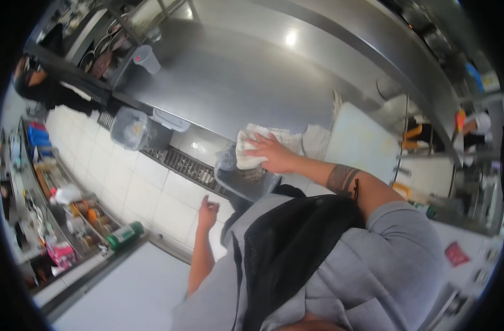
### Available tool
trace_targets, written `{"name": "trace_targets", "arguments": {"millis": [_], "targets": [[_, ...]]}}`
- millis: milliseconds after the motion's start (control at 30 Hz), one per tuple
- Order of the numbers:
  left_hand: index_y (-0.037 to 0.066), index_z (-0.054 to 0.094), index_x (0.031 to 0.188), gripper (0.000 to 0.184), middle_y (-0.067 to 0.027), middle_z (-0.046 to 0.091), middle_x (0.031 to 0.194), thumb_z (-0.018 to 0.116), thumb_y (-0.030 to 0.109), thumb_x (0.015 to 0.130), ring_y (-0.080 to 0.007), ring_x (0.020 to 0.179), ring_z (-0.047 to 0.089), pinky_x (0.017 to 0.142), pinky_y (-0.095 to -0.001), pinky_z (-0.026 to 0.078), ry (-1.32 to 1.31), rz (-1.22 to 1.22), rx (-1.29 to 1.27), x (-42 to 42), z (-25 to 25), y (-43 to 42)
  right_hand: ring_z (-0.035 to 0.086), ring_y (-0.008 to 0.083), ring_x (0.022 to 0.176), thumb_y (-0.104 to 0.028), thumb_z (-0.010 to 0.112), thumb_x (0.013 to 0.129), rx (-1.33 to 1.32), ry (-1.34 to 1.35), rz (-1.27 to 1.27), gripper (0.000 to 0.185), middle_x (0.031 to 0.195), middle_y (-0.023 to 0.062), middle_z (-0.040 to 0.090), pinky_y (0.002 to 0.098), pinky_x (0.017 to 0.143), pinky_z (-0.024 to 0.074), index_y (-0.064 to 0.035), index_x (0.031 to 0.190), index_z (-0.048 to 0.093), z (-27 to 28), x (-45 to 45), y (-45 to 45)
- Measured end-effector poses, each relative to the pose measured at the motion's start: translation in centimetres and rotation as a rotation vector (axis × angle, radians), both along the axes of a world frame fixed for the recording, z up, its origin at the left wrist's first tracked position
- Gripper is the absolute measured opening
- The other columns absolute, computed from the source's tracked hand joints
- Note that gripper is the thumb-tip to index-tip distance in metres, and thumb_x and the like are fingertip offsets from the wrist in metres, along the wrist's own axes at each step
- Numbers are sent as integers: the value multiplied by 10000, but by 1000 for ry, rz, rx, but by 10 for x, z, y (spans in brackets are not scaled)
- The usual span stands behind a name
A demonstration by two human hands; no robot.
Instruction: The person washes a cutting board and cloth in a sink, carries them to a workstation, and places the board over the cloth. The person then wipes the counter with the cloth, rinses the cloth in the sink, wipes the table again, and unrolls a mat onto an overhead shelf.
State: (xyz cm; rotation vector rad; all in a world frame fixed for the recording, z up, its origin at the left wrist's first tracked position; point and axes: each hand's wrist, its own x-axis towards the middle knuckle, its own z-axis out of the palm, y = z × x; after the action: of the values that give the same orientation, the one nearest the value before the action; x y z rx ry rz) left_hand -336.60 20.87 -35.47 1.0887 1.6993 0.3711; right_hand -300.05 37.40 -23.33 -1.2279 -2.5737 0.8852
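My right hand (275, 154) lies on a folded white cloth (251, 138) at the front edge of the steel table (219, 71), fingers spread over it and gripping it. Part of the cloth hangs past the edge, over a bin with a clear plastic liner (227, 161). Off to the left, my left hand (209, 209) hangs above the floor beside my body, fingers loosely bent and apart, with nothing visible in it. Another pale cloth (316, 140) lies right of my right hand, against a white cutting board (362, 135).
A white plastic cup (147, 59) stands at the table's far left. Below is another lined bin (131, 129), near a floor drain grate (188, 165). A person in dark clothes (48, 91) is at the far left. Bottles and containers fill a low shelf (86, 218).
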Motion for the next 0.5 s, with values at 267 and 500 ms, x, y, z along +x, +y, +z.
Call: {"name": "trace_targets", "arguments": {"millis": [267,500], "targets": [[1,367,1488,657,-148,595,1328,672,190,936,-284,1176,625,979,-413,516,-1011,-7,-47,33,106,100,640,204,1039,-239,693,890,-1302,1181,-838,431,1138,89,655,340,933,510,-26,1254,607,102,-77,-56],[-25,519,1322,466,-138,657,1214,678,187,939,-258,1101,668,951,-370,543,-1225,43,32,57,223,121,567,207,1197,-309,746,887,147,500,-925,600,1315,137,592,368,1020,451,-55,1377,511,140,-83,-78]]}}
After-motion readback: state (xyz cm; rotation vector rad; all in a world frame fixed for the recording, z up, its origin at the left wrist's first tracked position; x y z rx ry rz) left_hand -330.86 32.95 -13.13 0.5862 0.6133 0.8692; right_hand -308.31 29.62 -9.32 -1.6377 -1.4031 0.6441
